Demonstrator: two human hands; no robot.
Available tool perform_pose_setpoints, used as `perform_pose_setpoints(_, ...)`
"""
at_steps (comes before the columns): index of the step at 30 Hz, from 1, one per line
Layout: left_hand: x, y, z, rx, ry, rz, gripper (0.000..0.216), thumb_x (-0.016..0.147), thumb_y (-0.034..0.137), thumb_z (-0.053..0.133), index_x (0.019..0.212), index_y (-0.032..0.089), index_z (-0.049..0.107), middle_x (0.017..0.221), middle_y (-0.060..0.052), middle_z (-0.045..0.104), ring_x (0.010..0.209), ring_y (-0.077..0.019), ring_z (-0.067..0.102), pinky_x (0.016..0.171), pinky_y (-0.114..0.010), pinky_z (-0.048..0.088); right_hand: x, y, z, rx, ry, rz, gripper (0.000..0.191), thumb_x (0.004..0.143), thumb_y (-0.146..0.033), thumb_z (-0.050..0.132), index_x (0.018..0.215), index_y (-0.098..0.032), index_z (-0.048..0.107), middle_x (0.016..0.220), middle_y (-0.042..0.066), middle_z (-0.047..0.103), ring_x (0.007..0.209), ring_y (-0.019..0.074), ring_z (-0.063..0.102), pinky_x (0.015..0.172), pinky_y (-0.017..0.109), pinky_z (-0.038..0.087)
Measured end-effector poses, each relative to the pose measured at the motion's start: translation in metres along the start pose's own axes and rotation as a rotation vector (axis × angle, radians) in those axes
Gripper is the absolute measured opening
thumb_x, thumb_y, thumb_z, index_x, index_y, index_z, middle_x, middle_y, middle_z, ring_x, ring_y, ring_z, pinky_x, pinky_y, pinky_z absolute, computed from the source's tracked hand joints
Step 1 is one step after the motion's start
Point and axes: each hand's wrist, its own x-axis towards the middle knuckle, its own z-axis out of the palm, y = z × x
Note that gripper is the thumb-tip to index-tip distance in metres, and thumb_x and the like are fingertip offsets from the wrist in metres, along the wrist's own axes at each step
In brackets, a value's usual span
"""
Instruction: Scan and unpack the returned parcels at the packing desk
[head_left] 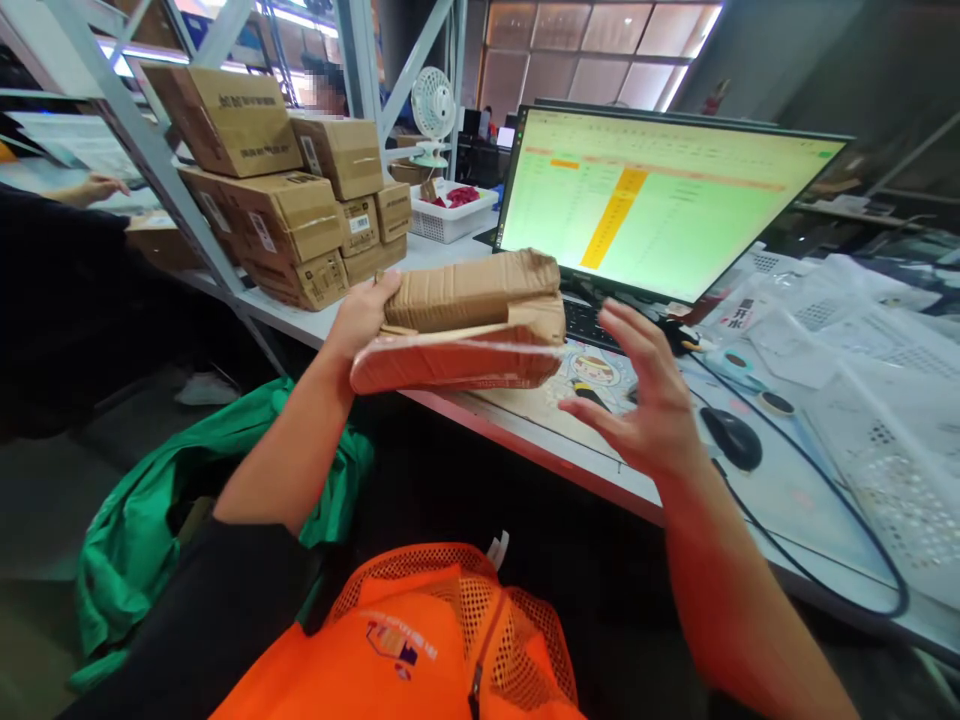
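Observation:
My left hand [360, 318] grips the left end of a flat, crumpled cardboard parcel [465, 322] wrapped in clear tape, held level above the desk edge. My right hand [645, 395] hovers just right of the parcel with fingers spread, touching nothing. Behind the parcel stands a laptop [652, 200] showing a green spreadsheet with an orange column.
A stack of cardboard boxes [285, 190] sits on the desk at left beside grey shelf struts. A black mouse [731, 437] with its cable, tape rolls and plastic bags [862, 340] lie at right. A green sack [150, 520] sits on the floor. Another person's hand [94, 188] shows at far left.

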Motion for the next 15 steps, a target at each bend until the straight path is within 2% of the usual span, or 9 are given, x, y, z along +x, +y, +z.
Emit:
perform_pose_setpoints(2, 0.023, 0.000, 0.002, 0.039, -0.067, -0.029, 0.044, 0.084, 0.059, 0.080, 0.074, 0.016, 0.073, 0.072, -0.007, 0.071, 0.072, -0.0251, 0.068, 0.070, -0.033, 0.057, 0.028, -0.005, 0.009, 0.153, -0.081, 0.017, 0.112, 0.077, -0.068, 0.085, 0.168, -0.031, 0.031, 0.170, 0.010, 0.037, 0.156, 0.0400, 0.037, 0.127, 0.056, 0.037)
perform_pose_setpoints(4, 0.044, 0.002, 0.004, 0.160, -0.098, -0.015, 0.042, 0.083, 0.057, 0.080, 0.071, 0.018, 0.071, 0.070, -0.007, 0.070, 0.075, -0.0275, 0.068, 0.076, -0.036, 0.059, 0.047, 0.002, 0.027, 0.316, -0.112, 0.078, 0.126, 0.073, -0.073, 0.085, 0.171, -0.030, 0.020, 0.173, 0.009, 0.031, 0.155, 0.0390, 0.039, 0.127, 0.053, 0.038)
perform_pose_setpoints(6, 0.060, 0.011, 0.005, 0.302, -0.051, 0.096, 0.036, 0.077, 0.050, 0.086, 0.072, 0.020, 0.068, 0.069, -0.006, 0.068, 0.082, -0.0290, 0.068, 0.086, -0.038, 0.058, 0.058, 0.013, 0.044, 0.440, -0.088, 0.129, 0.127, 0.074, -0.073, 0.084, 0.172, -0.028, 0.017, 0.175, 0.009, 0.026, 0.154, 0.0365, 0.042, 0.128, 0.049, 0.037)
perform_pose_setpoints(8, 0.067, 0.030, 0.005, 0.392, -0.051, 0.269, 0.036, 0.067, 0.040, 0.095, 0.083, 0.021, 0.069, 0.080, -0.006, 0.070, 0.095, -0.0304, 0.068, 0.098, -0.039, 0.054, 0.062, 0.022, 0.054, 0.479, -0.046, 0.152, 0.124, 0.074, -0.070, 0.085, 0.171, -0.026, 0.021, 0.176, 0.010, 0.024, 0.156, 0.0350, 0.039, 0.131, 0.046, 0.032)
perform_pose_setpoints(9, 0.068, 0.043, 0.006, 0.416, -0.106, 0.350, 0.042, 0.062, 0.034, 0.098, 0.091, 0.022, 0.070, 0.089, -0.007, 0.072, 0.103, -0.0312, 0.068, 0.103, -0.039, 0.052, 0.062, 0.026, 0.058, 0.475, -0.034, 0.153, 0.122, 0.073, -0.068, 0.086, 0.170, -0.025, 0.025, 0.176, 0.010, 0.024, 0.157, 0.0346, 0.036, 0.132, 0.046, 0.029)
perform_pose_setpoints(11, 0.063, 0.072, 0.014, 0.451, -0.316, 0.421, 0.050, 0.059, 0.027, 0.098, 0.102, 0.022, 0.071, 0.103, -0.008, 0.073, 0.115, -0.0330, 0.065, 0.110, -0.041, 0.047, 0.061, 0.030, 0.061, 0.457, -0.031, 0.155, 0.114, 0.072, -0.066, 0.087, 0.166, -0.023, 0.036, 0.176, 0.010, 0.024, 0.159, 0.0343, 0.032, 0.134, 0.045, 0.025)
perform_pose_setpoints(13, 0.052, 0.098, 0.028, 0.465, -0.523, 0.396, 0.043, 0.064, 0.026, 0.094, 0.101, 0.021, 0.074, 0.106, -0.008, 0.073, 0.120, -0.0347, 0.064, 0.112, -0.043, 0.046, 0.059, 0.031, 0.062, 0.460, -0.039, 0.180, 0.102, 0.074, -0.066, 0.084, 0.159, -0.023, 0.047, 0.177, 0.010, 0.022, 0.159, 0.0343, 0.033, 0.133, 0.045, 0.027)
perform_pose_setpoints(15, 0.037, 0.113, 0.043, 0.501, -0.683, 0.364, 0.038, 0.068, 0.030, 0.092, 0.101, 0.021, 0.076, 0.103, -0.007, 0.073, 0.117, -0.0353, 0.066, 0.110, -0.043, 0.047, 0.056, 0.033, 0.064, 0.472, -0.032, 0.222, 0.091, 0.076, -0.067, 0.082, 0.152, -0.023, 0.055, 0.176, 0.010, 0.025, 0.158, 0.0345, 0.035, 0.132, 0.046, 0.031)
